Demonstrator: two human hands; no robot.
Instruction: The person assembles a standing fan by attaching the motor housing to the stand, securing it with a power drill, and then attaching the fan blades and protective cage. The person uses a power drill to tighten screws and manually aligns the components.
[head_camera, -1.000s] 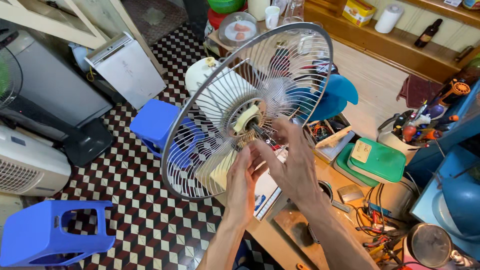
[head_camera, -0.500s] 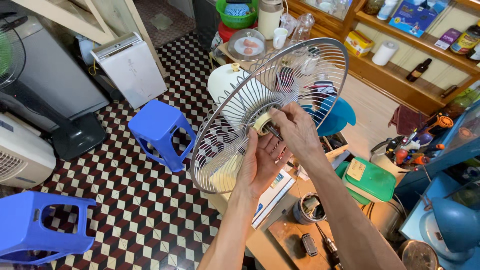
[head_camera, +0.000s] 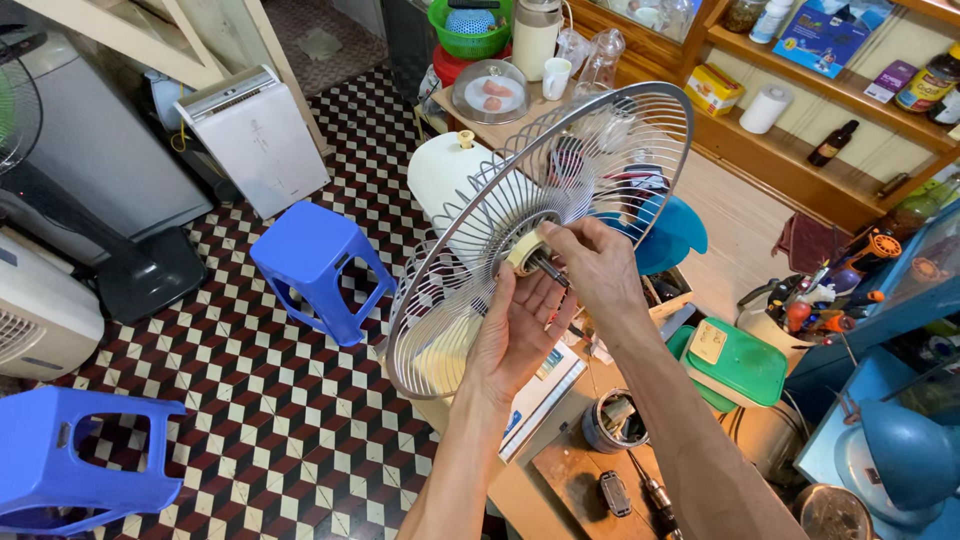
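A round wire fan guard (head_camera: 600, 130) stands tilted in front of me, mounted on a white fan motor body (head_camera: 450, 175). At its hub sits a cream plastic ring nut (head_camera: 524, 252) around a dark metal shaft. My right hand (head_camera: 600, 272) pinches that ring nut with thumb and fingers. My left hand (head_camera: 520, 335) is spread flat just under the hub, palm up against the guard's wires. A blue fan blade (head_camera: 672, 232) lies behind the guard.
A workbench below holds a green box (head_camera: 740, 362), a round tin (head_camera: 612, 422), a drill (head_camera: 655, 495) and papers. Two blue plastic stools (head_camera: 315, 262) stand on the checkered floor. A white appliance (head_camera: 250, 135) and wooden shelves with bottles are behind.
The view has shifted so the fan guard sits higher and further right. My right hand has stayed at the hub ring, and my left palm has settled flat under it.
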